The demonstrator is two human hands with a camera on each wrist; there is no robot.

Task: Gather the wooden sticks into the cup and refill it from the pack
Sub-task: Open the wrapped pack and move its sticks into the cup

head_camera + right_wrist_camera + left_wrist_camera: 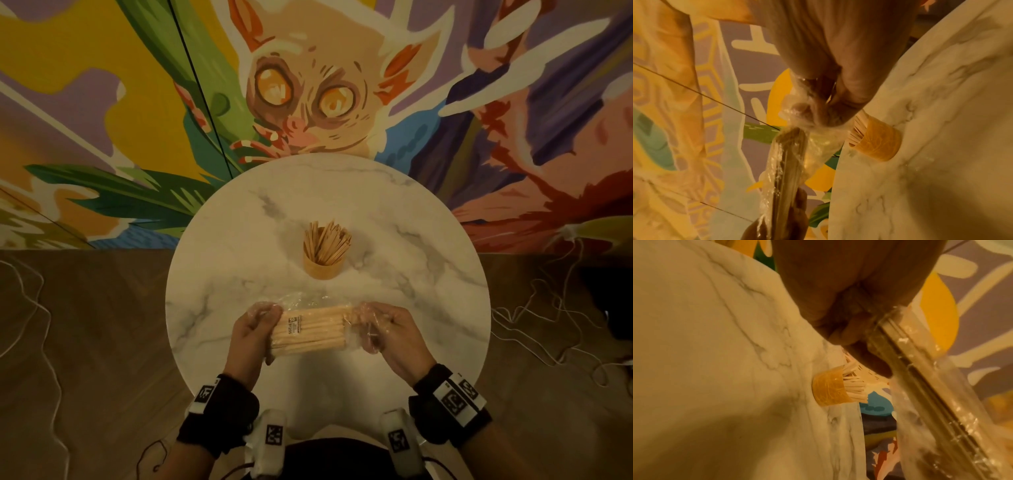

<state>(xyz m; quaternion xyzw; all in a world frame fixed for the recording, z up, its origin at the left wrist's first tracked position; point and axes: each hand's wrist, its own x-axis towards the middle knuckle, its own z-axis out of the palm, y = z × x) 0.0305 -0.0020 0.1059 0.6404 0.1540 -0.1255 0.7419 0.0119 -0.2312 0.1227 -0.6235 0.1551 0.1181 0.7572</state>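
The gathering looks done: no loose sticks show on the round marble table, and the wooden cup stands upright near the table's middle with its wooden sticks fanning out of the mouth. The step in hand seems to be the refill, at the point of opening the pack.

The pack of sticks is held above the table's near edge, between the person and the cup and well apart from the cup. Its long axis runs left to right, parallel to that near edge, and the sticks inside lie along the same line. A white label sits toward its left end.

The left hand is clamped on the left end of the pack, fingers curled round it. The right hand pinches the loose, crumpled clear wrap at the right end; the right wrist view shows the fingertips bunched into the film just past the stick ends.

The next move probably calls for parting the film at the right end while the left hand steadies the bundle, then tipping the open end toward the cup. Whether the wrap is already torn cannot be told.
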